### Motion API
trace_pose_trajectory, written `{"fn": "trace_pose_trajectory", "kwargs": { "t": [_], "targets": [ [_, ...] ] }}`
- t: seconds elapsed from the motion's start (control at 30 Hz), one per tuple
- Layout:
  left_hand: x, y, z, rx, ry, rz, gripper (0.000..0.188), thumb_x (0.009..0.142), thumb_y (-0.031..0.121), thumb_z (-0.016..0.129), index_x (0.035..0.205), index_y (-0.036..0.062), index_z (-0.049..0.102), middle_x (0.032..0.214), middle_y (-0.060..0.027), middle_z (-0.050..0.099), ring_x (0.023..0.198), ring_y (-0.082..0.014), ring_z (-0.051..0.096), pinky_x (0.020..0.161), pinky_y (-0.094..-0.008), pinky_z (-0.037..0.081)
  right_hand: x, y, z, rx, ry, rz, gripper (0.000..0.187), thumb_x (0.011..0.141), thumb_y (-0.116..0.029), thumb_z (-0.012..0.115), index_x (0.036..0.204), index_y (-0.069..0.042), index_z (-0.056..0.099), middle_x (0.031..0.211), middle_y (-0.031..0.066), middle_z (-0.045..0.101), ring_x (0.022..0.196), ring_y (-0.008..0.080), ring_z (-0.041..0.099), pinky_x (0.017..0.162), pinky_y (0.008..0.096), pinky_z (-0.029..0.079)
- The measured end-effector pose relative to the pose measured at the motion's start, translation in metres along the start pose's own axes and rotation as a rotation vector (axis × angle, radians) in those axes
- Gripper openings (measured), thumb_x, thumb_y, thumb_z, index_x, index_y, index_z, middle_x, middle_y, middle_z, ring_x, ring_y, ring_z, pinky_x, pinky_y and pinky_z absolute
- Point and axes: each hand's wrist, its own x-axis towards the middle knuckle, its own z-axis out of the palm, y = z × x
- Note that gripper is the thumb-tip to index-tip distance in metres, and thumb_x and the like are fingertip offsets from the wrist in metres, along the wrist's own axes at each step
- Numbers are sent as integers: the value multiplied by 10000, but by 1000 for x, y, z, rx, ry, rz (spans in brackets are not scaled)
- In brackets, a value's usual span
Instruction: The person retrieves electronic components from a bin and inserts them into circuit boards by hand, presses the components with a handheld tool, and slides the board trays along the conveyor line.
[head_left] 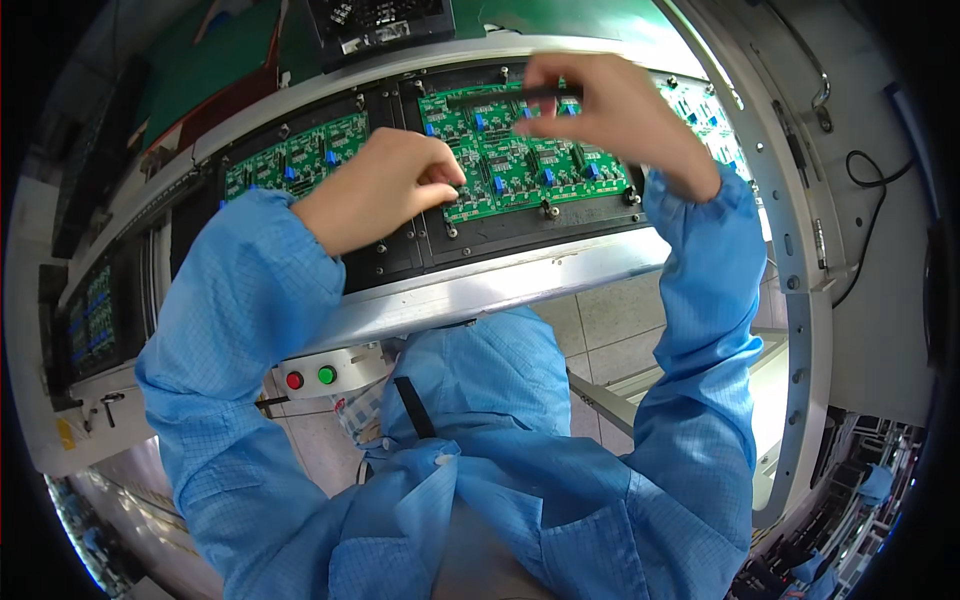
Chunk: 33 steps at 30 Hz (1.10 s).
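Under both my hands lies a green circuit board panel (520, 205) with blue and black parts, set in a black carrier tray (490, 236). My left hand (385, 185) is at the panel's left edge, thumb and forefinger pinched close over the board; what they hold, if anything, is too small to make out. Above the panel's upper right, my right hand (605, 105) grips a slim black stick-like thing (548, 93) that points left over the board. Its exact kind does not show. To the left, partly behind my left hand, is another green board panel (300, 155) in its own tray.
A metal rail (500, 277) runs along the near side of the trays. Below it sits a control box with a red button (294, 380) and a green button (327, 375). More boards (705, 115) lie far right; a black device (380, 25) stands behind.
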Motion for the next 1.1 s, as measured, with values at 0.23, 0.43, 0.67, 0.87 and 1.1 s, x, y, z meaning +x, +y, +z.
{"fn": "trace_pose_trajectory", "kwargs": {
  "t": [0.23,0.43,0.67,0.87,1.1],
  "targets": [
    [-5,8,23,237,5,-17,119,853,102,686,890,-12,685,888,-164,685,826,-299,679,745,-386,546,114,-26,12,-35,218,-135,176,783,-206,659,851,-44,670,818,183,682,808,370,667,712,460,517],
    [-7,3,30,394,51,-15,140,888,130,648,898,-6,676,894,-154,674,831,-300,663,778,-378,529,202,3,68,-232,220,-112,189,784,-186,617,800,-22,711,853,222,699,841,372,690,758,463,547],
    [-5,5,30,405,40,1,133,889,120,634,908,-7,669,897,-153,671,847,-299,664,780,-387,532,214,25,101,-347,130,41,165,770,-131,638,845,-29,744,901,190,721,886,335,711,757,434,570],
    [-2,2,33,350,36,37,138,874,100,649,867,-38,652,892,-196,668,841,-333,680,763,-399,553,220,44,105,-308,155,181,185,765,-123,638,887,-40,750,932,192,720,904,337,710,765,438,568],
    [-7,0,33,360,41,19,120,894,113,640,922,-2,660,894,-147,666,838,-310,655,766,-387,538,206,38,87,-261,48,115,261,826,-259,671,920,-25,739,945,204,715,922,361,697,781,460,554]
  ]
}}
